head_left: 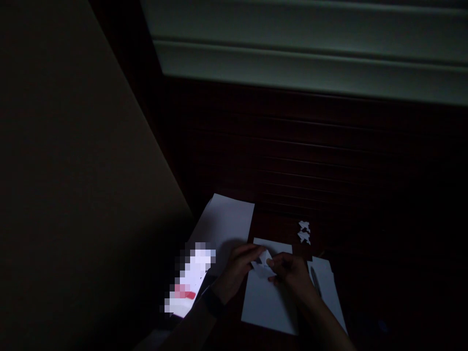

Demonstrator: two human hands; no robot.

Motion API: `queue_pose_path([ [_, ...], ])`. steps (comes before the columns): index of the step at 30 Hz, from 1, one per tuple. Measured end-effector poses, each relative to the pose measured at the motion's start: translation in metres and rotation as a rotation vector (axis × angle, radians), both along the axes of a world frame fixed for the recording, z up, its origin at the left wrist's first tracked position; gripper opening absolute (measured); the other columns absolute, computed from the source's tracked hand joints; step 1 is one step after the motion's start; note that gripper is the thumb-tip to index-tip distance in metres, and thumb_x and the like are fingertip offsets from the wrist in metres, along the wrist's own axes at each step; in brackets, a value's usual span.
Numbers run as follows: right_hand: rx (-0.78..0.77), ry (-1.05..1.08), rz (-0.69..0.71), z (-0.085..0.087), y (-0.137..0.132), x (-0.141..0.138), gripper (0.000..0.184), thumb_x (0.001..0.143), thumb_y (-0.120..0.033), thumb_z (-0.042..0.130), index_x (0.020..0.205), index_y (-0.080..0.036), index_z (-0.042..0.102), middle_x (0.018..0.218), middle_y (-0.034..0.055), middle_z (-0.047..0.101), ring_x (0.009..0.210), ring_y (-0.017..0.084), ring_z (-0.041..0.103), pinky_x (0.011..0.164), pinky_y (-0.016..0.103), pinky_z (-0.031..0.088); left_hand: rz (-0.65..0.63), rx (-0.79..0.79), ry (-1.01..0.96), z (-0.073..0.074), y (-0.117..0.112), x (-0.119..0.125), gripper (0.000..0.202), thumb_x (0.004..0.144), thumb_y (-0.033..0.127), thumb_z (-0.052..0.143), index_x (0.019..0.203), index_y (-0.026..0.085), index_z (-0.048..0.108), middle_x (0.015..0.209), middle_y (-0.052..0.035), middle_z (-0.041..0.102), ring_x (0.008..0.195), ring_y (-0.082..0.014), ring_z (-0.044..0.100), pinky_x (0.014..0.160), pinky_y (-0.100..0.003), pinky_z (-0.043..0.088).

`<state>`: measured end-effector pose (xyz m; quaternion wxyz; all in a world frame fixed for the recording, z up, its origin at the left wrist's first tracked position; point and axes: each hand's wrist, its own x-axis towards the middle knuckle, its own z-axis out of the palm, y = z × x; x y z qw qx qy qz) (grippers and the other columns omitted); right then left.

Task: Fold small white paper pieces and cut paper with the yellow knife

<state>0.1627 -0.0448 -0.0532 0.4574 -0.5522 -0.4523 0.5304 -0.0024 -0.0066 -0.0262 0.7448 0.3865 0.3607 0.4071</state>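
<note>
White folded paper pinched by L hand & R hand, prob. to steady creases, near sheet's far edge; 2 folded pcs past far-right corner, likely kept out of the way.

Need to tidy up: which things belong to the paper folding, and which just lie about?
In use, it seems:
folded piece, held by left hand and right hand
sheet underneath

Apparently lying about:
two small paper shapes
pen on other papers
large left sheet
lit screen, purpose unclear

Deep dimness, with glare from the partly pixelated screen.
</note>
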Motion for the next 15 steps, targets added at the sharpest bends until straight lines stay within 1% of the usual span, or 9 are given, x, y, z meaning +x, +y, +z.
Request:
queue_pose_path([
  [4,0.026,-0.006,0.012,-0.0005,0.0004,0.0014,0.035,0.071,-0.049,0.066,0.075,-0.014,0.061,0.06,0.0012,0.06,0.042,0.013,0.056,0.038,0.02,0.038,-0.011,0.023,0.0,-0.0038,-0.0016,0.0008,0.022,0.074,0.029,0.066,0.091,0.015,0.068,0.09,-0.0088,0.066,0.079,-0.0184,0.06,0.068,-0.027,0.044],
  [9,0.045,-0.096,0.066,0.0036,0.0007,0.004,0.028,0.075,-0.042,0.064,0.07,-0.015,0.061,0.049,-0.0017,0.055,0.042,0.01,0.049,0.043,0.021,0.035,-0.008,0.036,0.037,-0.0068,-0.0035,0.0028,0.029,0.073,0.031,0.067,0.095,0.012,0.068,0.094,-0.0122,0.067,0.083,-0.0209,0.061,0.07,-0.029,0.045],
  [15,0.063,-0.177,0.01,0.0079,0.0011,0.0029,0.025,0.071,-0.039,0.067,0.066,-0.015,0.061,0.054,-0.0023,0.054,0.048,0.01,0.046,0.046,0.021,0.033,-0.038,0.016,0.001,-0.0045,-0.0038,0.0039,0.028,0.074,0.03,0.067,0.096,0.013,0.069,0.097,-0.0115,0.067,0.087,-0.0213,0.061,0.072,-0.028,0.045],
])
